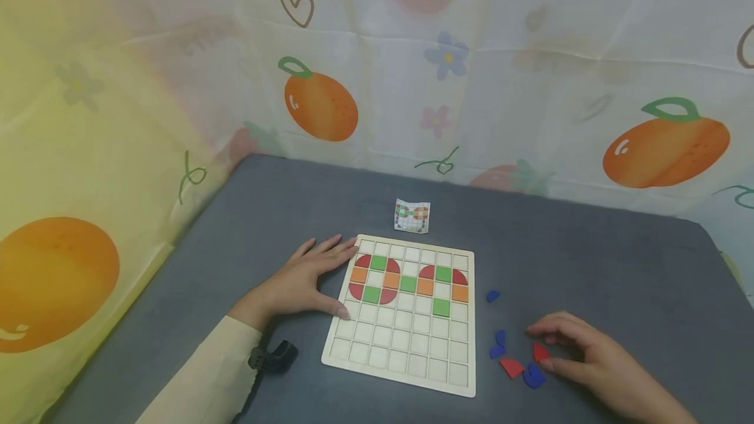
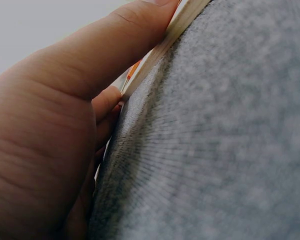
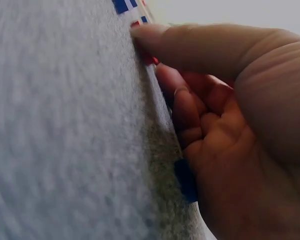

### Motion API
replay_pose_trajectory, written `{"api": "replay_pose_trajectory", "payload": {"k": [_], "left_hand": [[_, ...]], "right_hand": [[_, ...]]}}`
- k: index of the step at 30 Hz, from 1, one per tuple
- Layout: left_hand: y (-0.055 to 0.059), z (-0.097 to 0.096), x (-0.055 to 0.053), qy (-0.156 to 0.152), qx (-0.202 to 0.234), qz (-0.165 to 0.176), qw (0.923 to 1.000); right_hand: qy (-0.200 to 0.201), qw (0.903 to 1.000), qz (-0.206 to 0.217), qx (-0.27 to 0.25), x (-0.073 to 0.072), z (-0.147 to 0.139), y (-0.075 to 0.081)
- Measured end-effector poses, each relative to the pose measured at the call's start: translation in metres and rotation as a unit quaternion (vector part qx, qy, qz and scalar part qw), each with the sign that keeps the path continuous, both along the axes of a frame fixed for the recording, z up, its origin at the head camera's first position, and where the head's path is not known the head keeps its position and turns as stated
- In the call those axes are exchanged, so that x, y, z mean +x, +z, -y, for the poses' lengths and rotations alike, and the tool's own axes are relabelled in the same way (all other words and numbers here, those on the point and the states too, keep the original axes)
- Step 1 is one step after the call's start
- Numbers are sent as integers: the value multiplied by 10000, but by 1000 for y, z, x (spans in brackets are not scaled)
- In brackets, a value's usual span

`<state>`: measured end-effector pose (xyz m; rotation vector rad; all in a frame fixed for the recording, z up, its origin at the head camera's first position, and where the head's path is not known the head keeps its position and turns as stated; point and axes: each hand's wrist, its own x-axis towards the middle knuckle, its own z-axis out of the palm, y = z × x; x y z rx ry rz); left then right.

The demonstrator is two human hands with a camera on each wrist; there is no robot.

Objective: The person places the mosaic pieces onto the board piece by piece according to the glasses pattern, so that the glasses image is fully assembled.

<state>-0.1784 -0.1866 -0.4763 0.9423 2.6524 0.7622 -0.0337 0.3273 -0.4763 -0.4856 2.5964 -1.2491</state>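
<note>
The dark grey fabric-topped bench [image 1: 589, 260] is carrying the square pale wooden grid board [image 1: 381, 335]; a knock there could be shifting pieces out of its shallow cells, I judge. The left hand [image 1: 297, 285] is resting along the board's left edge, fingers extended and unclenched; uneven pressure might be skewing the board. The right hand [image 1: 595, 362] is hanging low over the bench to the board's right, fingers bent; whether they are grasping anything, I cannot tell. The small printed white paper card [image 1: 412, 217] is lying just beyond the board, probably light enough for a brush to be displacing it. 1 flat red quarter-circle piece [image 1: 540, 351] is lying at the right thumb's tip; being thin, it could be slipping away. 1 flat rounded blue piece [image 1: 534, 379] is crowding it, so a careless pinch might be catching both.
</note>
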Motion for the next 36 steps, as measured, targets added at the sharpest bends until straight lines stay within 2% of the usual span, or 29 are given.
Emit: {"api": "replay_pose_trajectory", "payload": {"k": [7, 12, 16, 20, 23, 27, 32, 34, 36], "left_hand": [[0, 0, 0, 5, -7, -2, 10000], [0, 0, 0, 7, 13, 14, 10000], [1, -1, 0, 21, 3, 29, 10000], [1, -1, 0, 31, 13, 49, 10000], [0, -1, 0, 29, 7, 51, 10000], [0, -1, 0, 38, -19, 44, 10000], [-1, 0, 0, 31, -42, 46, 10000], [-1, 0, 0, 26, -47, 59, 10000], [0, 0, 0, 22, -48, 67, 10000]], "right_hand": [[-214, 9986, -461, -122, 3, 7, -2], [-759, 9964, -362, 69, 5, 16, 1], [-1254, 9905, -524, 186, 5, 22, 3], [-1717, 9834, -574, 121, 5, 27, 4], [-1908, 9801, -549, -11, 4, 31, 6], [-1866, 9805, -550, -279, -1, 39, 9], [-1432, 9801, -399, -1315, -10, 56, 13], [-1362, 9795, -416, -1426, -14, 64, 15], [-1412, 9804, -396, -1316, -18, 74, 18]]}}
